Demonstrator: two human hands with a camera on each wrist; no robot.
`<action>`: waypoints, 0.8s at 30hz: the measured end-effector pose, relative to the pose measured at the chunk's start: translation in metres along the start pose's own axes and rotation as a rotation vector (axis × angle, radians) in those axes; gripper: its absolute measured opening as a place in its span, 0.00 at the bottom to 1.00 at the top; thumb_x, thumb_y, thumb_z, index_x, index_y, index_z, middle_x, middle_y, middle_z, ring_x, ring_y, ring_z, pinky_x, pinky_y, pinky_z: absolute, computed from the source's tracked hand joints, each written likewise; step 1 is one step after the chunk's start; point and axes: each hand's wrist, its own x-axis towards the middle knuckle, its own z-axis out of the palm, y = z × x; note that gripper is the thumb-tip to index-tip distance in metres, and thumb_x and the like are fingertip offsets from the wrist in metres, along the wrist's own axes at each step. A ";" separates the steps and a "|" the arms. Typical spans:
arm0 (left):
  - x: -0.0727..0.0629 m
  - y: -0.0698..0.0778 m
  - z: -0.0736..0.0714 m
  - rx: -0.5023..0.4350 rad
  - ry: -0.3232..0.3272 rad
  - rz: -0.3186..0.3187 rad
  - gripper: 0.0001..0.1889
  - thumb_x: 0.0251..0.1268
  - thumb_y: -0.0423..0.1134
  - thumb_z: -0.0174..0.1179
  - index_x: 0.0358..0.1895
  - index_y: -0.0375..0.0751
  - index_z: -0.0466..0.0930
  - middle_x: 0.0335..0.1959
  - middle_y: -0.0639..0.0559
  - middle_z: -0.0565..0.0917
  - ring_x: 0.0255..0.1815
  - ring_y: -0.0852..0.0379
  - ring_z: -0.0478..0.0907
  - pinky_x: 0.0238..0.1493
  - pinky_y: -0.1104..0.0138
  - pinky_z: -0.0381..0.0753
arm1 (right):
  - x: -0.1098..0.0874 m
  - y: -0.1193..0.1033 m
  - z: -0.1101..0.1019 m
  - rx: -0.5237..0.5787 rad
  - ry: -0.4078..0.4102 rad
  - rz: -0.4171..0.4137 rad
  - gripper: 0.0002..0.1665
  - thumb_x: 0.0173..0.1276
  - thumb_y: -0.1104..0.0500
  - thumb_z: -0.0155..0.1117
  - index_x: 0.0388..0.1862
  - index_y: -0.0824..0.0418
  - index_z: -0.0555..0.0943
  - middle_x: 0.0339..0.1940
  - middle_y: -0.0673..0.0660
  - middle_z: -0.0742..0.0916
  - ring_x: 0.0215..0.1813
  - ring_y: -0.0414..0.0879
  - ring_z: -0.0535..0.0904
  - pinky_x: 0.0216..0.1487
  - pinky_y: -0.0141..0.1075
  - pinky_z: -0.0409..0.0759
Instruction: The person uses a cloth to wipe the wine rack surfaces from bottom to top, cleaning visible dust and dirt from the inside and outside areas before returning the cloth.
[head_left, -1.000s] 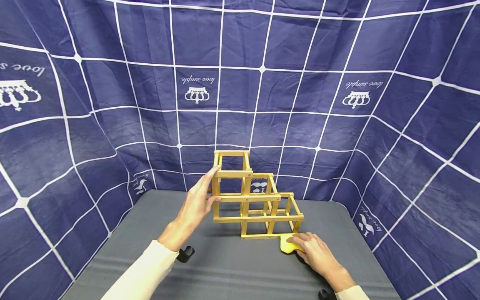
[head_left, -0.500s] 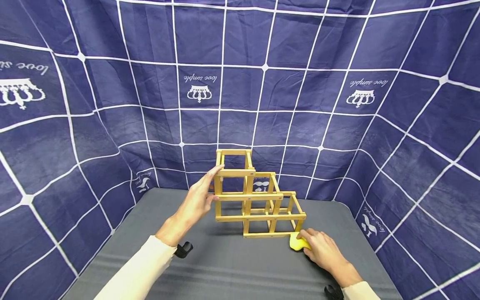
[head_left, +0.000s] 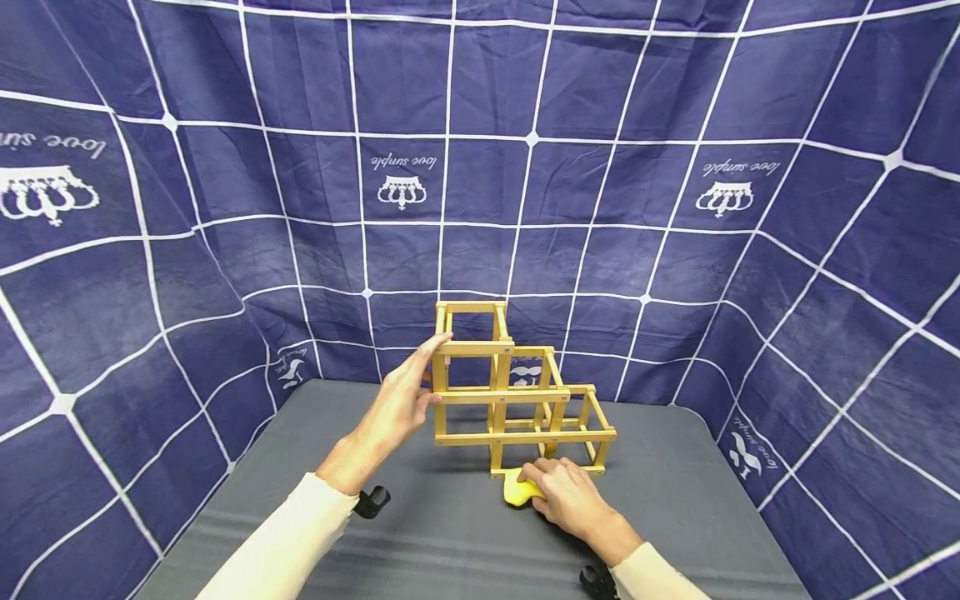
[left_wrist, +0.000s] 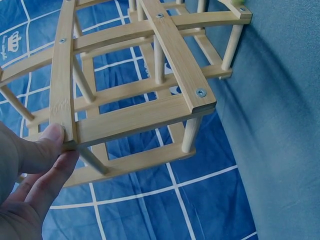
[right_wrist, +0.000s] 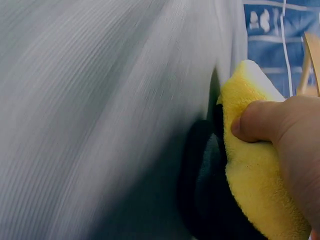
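A stepped wooden rack point(head_left: 501, 397) of slats and round dowels stands on the grey surface, tallest at its left side. My left hand point(head_left: 395, 402) grips its left side, and in the left wrist view the thumb point(left_wrist: 54, 134) presses on the end of a slat with the fingers beneath. In my right hand point(head_left: 567, 496) is a fluffy yellow cloth point(head_left: 516, 488) with a dark side, held at the rack's lowest front slat point(head_left: 588, 469). The right wrist view shows the right thumb point(right_wrist: 250, 122) pressing into the cloth point(right_wrist: 257, 185); the other fingers are hidden there.
A grey covered table point(head_left: 465, 542) lies under the rack. Blue fabric with a white grid point(head_left: 480, 183) hangs behind it and along both sides. Black straps point(head_left: 372, 502) show at the wrists.
My right hand slid the cloth right along the lowest front slat, then back left, past its first position. The left hand keeps its grip on the rack's left side.
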 end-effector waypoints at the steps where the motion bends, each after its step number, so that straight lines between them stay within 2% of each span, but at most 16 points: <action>1: 0.000 0.000 0.000 0.003 0.000 0.000 0.58 0.60 0.09 0.77 0.92 0.46 0.63 0.89 0.40 0.75 0.34 0.52 0.82 0.29 0.73 0.87 | 0.006 -0.005 0.003 0.001 0.003 -0.021 0.27 0.62 0.54 0.96 0.54 0.47 0.88 0.46 0.46 0.94 0.44 0.44 0.92 0.46 0.42 0.89; 4: 0.001 0.000 0.000 0.009 -0.007 -0.008 0.58 0.60 0.10 0.78 0.92 0.47 0.63 0.89 0.41 0.75 0.39 0.50 0.84 0.31 0.72 0.88 | 0.021 -0.019 0.010 0.003 0.013 -0.067 0.26 0.64 0.53 0.95 0.57 0.47 0.89 0.48 0.47 0.94 0.46 0.44 0.93 0.47 0.42 0.90; 7: 0.000 0.001 -0.001 0.003 -0.015 -0.019 0.58 0.61 0.10 0.77 0.92 0.49 0.63 0.90 0.41 0.75 0.41 0.48 0.87 0.32 0.72 0.90 | 0.030 -0.028 0.014 0.015 0.006 -0.074 0.26 0.66 0.52 0.94 0.59 0.47 0.90 0.50 0.48 0.95 0.48 0.44 0.93 0.47 0.41 0.90; 10: -0.001 0.002 -0.002 -0.018 -0.025 -0.043 0.59 0.62 0.10 0.76 0.93 0.52 0.62 0.90 0.40 0.74 0.46 0.45 0.91 0.38 0.70 0.95 | 0.031 -0.031 0.016 0.033 0.004 -0.056 0.25 0.67 0.53 0.93 0.59 0.47 0.90 0.50 0.48 0.95 0.49 0.44 0.94 0.47 0.42 0.91; 12: 0.000 0.004 0.000 -0.030 -0.008 -0.055 0.57 0.64 0.14 0.77 0.93 0.52 0.63 0.86 0.38 0.77 0.51 0.42 0.94 0.44 0.65 0.99 | 0.027 -0.030 0.014 0.038 0.022 -0.048 0.25 0.66 0.53 0.93 0.58 0.47 0.89 0.50 0.48 0.95 0.49 0.45 0.94 0.48 0.42 0.91; 14: 0.001 0.008 0.003 -0.030 0.028 -0.064 0.52 0.69 0.20 0.79 0.92 0.51 0.65 0.81 0.36 0.79 0.59 0.38 0.93 0.50 0.60 1.00 | 0.024 -0.028 0.013 0.040 0.064 -0.048 0.26 0.64 0.54 0.94 0.57 0.48 0.89 0.50 0.48 0.95 0.49 0.45 0.94 0.48 0.42 0.92; 16: 0.005 0.013 0.005 -0.018 0.081 -0.068 0.45 0.73 0.28 0.80 0.89 0.48 0.70 0.78 0.33 0.79 0.62 0.35 0.92 0.54 0.53 1.00 | 0.022 -0.027 0.012 0.032 0.117 -0.048 0.28 0.61 0.55 0.96 0.56 0.48 0.89 0.49 0.47 0.95 0.47 0.45 0.94 0.48 0.42 0.91; 18: 0.010 0.018 0.007 0.032 0.128 -0.070 0.38 0.77 0.35 0.80 0.86 0.47 0.76 0.80 0.31 0.76 0.66 0.32 0.90 0.56 0.47 1.00 | 0.019 -0.025 0.011 0.019 0.167 -0.046 0.29 0.57 0.56 0.97 0.54 0.48 0.90 0.48 0.47 0.95 0.46 0.44 0.94 0.47 0.40 0.90; 21: 0.021 0.026 0.008 0.116 0.156 -0.078 0.28 0.80 0.42 0.78 0.79 0.47 0.84 0.86 0.28 0.71 0.73 0.27 0.87 0.60 0.39 0.97 | 0.016 -0.022 0.009 0.002 0.228 -0.038 0.32 0.53 0.56 0.99 0.54 0.48 0.91 0.48 0.47 0.95 0.46 0.43 0.94 0.46 0.39 0.90; 24: 0.035 0.031 0.008 0.186 0.149 -0.052 0.20 0.80 0.45 0.78 0.69 0.48 0.91 0.87 0.27 0.73 0.80 0.23 0.81 0.69 0.34 0.93 | 0.015 -0.019 0.008 0.002 0.265 -0.036 0.33 0.52 0.57 1.00 0.55 0.48 0.91 0.49 0.48 0.96 0.48 0.43 0.94 0.46 0.39 0.90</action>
